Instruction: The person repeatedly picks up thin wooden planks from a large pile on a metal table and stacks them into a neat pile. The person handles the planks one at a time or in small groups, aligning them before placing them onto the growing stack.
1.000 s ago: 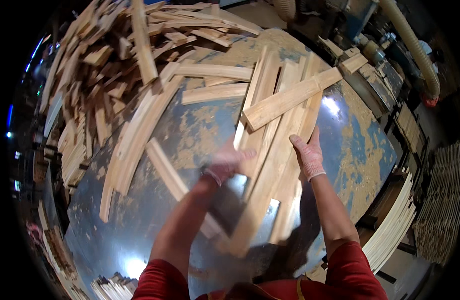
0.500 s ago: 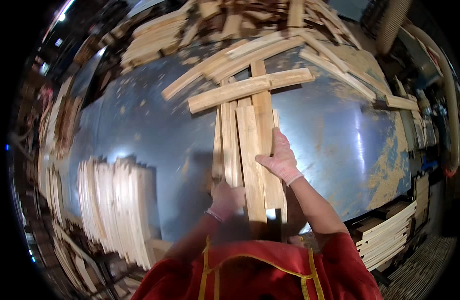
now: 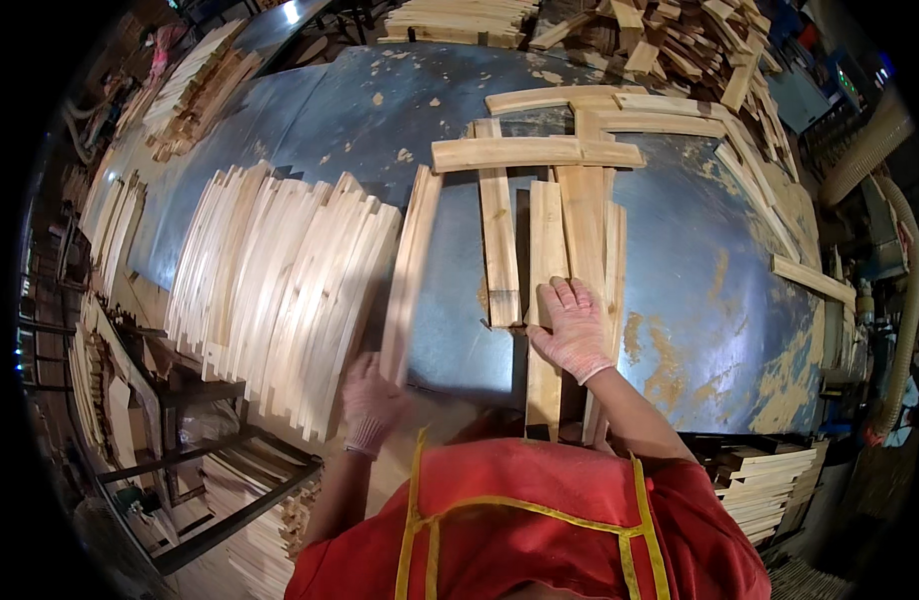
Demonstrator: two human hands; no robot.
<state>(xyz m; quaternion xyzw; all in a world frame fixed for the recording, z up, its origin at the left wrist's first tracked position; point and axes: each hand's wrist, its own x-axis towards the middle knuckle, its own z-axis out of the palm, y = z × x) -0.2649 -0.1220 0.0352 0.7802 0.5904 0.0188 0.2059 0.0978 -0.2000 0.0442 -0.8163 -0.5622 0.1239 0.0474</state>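
Observation:
My left hand (image 3: 373,405), in a pale work glove and somewhat blurred, is closed at the near end of a long wooden slat (image 3: 415,260), just right of a row of upright-edged slats (image 3: 280,290). The gloved right hand (image 3: 575,332) lies flat on a wooden board (image 3: 547,245), fingers stretched out and thumb apart. A wider board (image 3: 583,215) runs beside that one, and a shorter slat (image 3: 498,230) with a dark near end lies to its left. Across their far ends rests a crosswise board (image 3: 540,153).
A metal tabletop (image 3: 460,350) carries the wood, with sawdust at the right. Curved strips (image 3: 670,118) lie beyond the crosswise board. An offcut heap (image 3: 670,50) rises at the far right. A dark metal frame (image 3: 215,450) stands at the lower left; a hose (image 3: 905,300) hangs right.
My left hand has moved left with a slat, over to the row of slats. The right hand stays on the boards. The whole view has shifted, showing more of the left side.

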